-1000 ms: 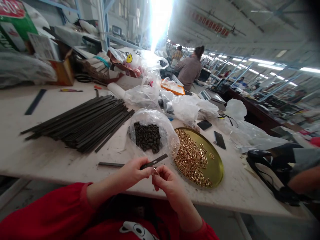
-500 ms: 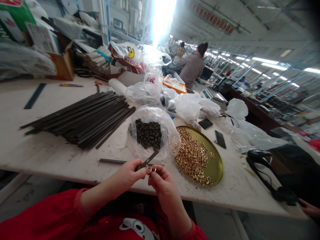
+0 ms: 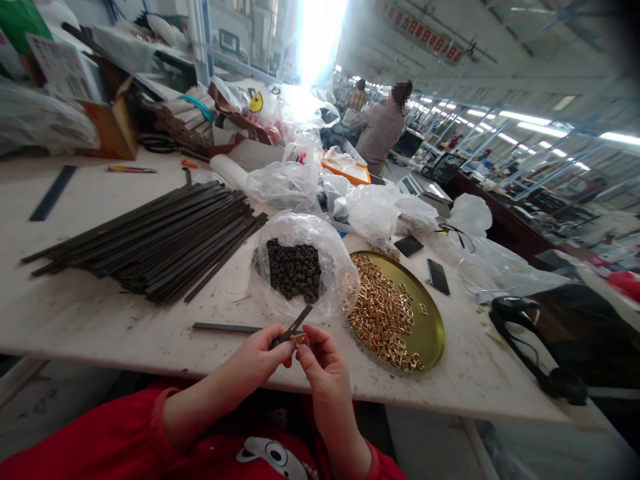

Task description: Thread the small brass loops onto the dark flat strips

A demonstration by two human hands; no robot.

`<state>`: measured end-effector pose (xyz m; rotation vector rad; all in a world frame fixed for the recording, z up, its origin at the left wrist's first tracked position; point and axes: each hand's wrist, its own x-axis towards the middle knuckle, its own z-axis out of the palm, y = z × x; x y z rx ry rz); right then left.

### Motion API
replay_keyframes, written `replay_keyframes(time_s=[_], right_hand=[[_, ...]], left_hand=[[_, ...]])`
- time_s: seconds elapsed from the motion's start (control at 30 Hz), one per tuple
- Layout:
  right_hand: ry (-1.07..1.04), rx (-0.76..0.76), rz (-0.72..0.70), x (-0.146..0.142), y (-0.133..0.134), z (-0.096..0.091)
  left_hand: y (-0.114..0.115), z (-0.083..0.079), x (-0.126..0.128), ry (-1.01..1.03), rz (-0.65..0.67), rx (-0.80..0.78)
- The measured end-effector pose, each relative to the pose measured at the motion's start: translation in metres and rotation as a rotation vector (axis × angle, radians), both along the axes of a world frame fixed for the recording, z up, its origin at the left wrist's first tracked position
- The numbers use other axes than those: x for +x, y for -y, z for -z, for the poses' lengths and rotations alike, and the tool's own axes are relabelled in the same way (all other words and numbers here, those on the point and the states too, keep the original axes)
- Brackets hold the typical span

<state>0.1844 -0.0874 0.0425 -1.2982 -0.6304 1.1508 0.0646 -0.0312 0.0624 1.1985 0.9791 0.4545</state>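
My left hand (image 3: 263,353) pinches a narrow black strap (image 3: 295,323) whose free end points up and right. My right hand (image 3: 320,363) is closed on a small gold buckle (image 3: 301,339) held against the strap's near end. Both hands hover over the near edge of the white table (image 3: 100,313). Just beyond them another black strap (image 3: 225,328) lies flat. A clear bag of small black loops (image 3: 295,268) sits behind it, and a gold round tray (image 3: 434,327) holding several gold buckles (image 3: 385,313) lies to the right.
A large pile of black straps (image 3: 150,240) lies at the left. Crumpled plastic bags (image 3: 370,210), two dark phones (image 3: 438,276) and boxes crowd the far side. A black bag strap (image 3: 530,333) lies at the right. A person (image 3: 383,130) stands far behind.
The strap's free end has swung from pointing right to more upright. The buckle has come up against the strap's end. An arm at the right edge has gone from view.
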Motion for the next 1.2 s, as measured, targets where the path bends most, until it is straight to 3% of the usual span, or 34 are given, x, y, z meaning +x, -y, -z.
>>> replay_keyframes(time_s=[0.2, 0.37, 0.57, 0.67, 0.8, 0.97, 1.2], right_hand=[[0.010, 0.011, -0.059, 0.004, 0.000, -0.003], [0.008, -0.008, -0.039, 0.004, -0.002, -0.006], [-0.021, -0.003, -0.034, 0.007, -0.003, 0.000], [-0.060, -0.054, -0.078, 0.006, -0.001, 0.002], [-0.325, -0.127, -0.209, 0.002, 0.003, -0.003], [-0.484, -0.125, -0.153, 0.002, 0.005, -0.009], [-0.412, -0.017, 0.004, 0.014, 0.004, -0.008]], left_hand=[[-0.005, 0.000, 0.000, 0.187, 0.020, -0.361], [-0.006, -0.002, -0.001, 0.241, 0.045, -0.457], [-0.001, -0.002, 0.000, 0.131, 0.070, -0.269], [0.000, 0.003, -0.001, 0.046, 0.045, 0.020], [0.000, 0.009, -0.004, -0.051, 0.070, 0.348], [0.002, 0.003, -0.004, -0.126, 0.140, 0.395], [-0.004, 0.003, -0.018, -0.198, 0.216, 0.366]])
